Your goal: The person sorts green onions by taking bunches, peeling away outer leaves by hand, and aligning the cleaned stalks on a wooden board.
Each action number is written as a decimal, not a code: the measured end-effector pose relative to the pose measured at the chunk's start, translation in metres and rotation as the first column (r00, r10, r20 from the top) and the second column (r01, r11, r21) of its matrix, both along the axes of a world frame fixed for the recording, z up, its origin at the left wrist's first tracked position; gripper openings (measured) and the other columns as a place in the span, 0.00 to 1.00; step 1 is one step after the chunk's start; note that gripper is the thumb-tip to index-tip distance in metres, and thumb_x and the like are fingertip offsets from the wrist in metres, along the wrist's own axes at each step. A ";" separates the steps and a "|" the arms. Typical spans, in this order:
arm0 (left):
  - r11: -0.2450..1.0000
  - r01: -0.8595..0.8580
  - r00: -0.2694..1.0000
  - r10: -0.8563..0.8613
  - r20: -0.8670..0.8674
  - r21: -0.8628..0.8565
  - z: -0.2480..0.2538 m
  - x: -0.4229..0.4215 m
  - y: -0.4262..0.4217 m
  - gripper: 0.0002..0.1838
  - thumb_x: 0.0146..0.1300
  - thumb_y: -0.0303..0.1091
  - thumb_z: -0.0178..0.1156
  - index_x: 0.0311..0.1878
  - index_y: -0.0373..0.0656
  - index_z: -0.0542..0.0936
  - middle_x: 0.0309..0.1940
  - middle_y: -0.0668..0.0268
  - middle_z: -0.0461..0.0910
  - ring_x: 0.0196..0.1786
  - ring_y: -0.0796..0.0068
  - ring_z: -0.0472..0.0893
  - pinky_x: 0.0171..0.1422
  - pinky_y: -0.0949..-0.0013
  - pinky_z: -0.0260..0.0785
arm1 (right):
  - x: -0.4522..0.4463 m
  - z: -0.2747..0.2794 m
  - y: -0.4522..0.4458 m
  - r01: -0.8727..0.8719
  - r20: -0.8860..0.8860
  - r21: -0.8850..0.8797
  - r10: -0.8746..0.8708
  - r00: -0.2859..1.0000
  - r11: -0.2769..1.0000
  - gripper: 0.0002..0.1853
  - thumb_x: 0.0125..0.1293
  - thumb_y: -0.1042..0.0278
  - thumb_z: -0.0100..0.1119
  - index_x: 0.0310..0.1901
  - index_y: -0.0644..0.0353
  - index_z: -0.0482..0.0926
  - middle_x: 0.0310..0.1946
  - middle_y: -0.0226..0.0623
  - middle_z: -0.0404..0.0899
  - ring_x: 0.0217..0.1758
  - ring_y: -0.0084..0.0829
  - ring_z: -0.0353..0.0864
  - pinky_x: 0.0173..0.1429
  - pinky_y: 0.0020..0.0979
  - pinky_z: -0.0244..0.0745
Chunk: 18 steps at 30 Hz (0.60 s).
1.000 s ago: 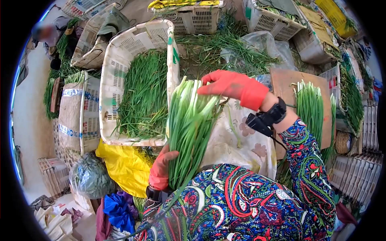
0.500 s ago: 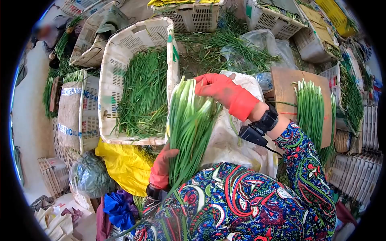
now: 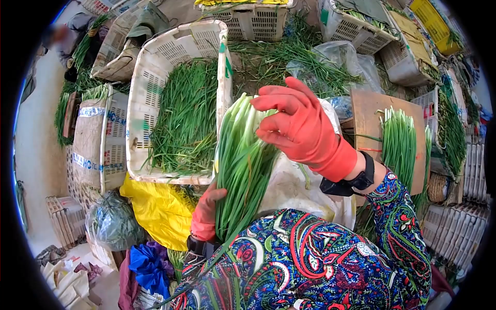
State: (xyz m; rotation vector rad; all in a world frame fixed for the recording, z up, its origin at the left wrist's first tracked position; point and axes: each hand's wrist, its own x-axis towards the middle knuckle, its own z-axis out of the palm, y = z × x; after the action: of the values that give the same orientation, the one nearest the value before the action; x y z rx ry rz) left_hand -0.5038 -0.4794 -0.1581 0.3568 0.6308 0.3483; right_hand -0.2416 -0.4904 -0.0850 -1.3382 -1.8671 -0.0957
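A thick bunch of garlic chives (image 3: 240, 165) rests upright against my lap, white stem ends up and green leaves hanging down. My left hand (image 3: 207, 209), in a red rubber glove, is wrapped round the lower leaves from the left side; its fingers are partly hidden behind them. Beside the white ends is my right hand (image 3: 302, 126), also red-gloved. Its fingers are curved and spread apart, with the tips close to the stems, and I see nothing held in them. A white sheet (image 3: 289, 181) lies under and beside the bunch.
A white plastic crate (image 3: 178, 178) with loose chives stands ahead on the left. To the right, another chive bunch (image 3: 399, 142) lies on a brown board (image 3: 368, 121). Yellow plastic (image 3: 160, 212) lies by my left arm. At far left a person (image 3: 77, 31) holds greens.
My right hand has turned and its fingers have spread away from the white stem ends. My left hand keeps its hold on the bunch, almost unmoved.
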 end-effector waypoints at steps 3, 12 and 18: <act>0.997 0.062 0.972 -0.050 0.230 -0.047 -0.015 -0.009 0.004 0.28 0.54 0.30 0.48 0.60 0.36 0.60 0.46 0.54 0.74 0.41 0.62 0.78 0.46 0.64 0.73 | 0.020 0.014 -0.001 0.010 -0.117 -0.077 -0.019 0.993 0.997 0.07 0.45 0.69 0.63 0.20 0.52 0.72 0.39 0.26 0.74 0.45 0.31 0.73 0.58 0.36 0.58; 0.986 -0.038 0.974 0.072 -0.214 0.160 0.018 0.008 -0.008 0.30 0.49 0.37 0.56 0.57 0.36 0.65 0.45 0.58 0.75 0.40 0.66 0.78 0.45 0.67 0.72 | 0.067 0.018 0.027 0.072 -0.162 -0.271 -0.119 0.980 0.960 0.09 0.53 0.63 0.54 0.27 0.60 0.78 0.34 0.34 0.78 0.48 0.29 0.73 0.53 0.29 0.64; 0.996 -0.001 0.993 0.012 -0.120 0.088 0.012 0.000 -0.007 0.32 0.52 0.27 0.49 0.64 0.38 0.56 0.55 0.57 0.69 0.51 0.64 0.74 0.56 0.65 0.67 | 0.038 -0.027 0.022 -0.017 -0.042 -0.675 -0.015 0.999 0.738 0.21 0.49 0.53 0.55 0.41 0.57 0.79 0.48 0.35 0.74 0.54 0.31 0.69 0.58 0.30 0.61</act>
State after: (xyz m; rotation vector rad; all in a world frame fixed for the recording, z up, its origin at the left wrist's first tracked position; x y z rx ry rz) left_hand -0.5039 -0.4861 -0.1466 0.4630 0.7368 0.3635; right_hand -0.2033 -0.4679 -0.1122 -1.7935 -1.9390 0.6829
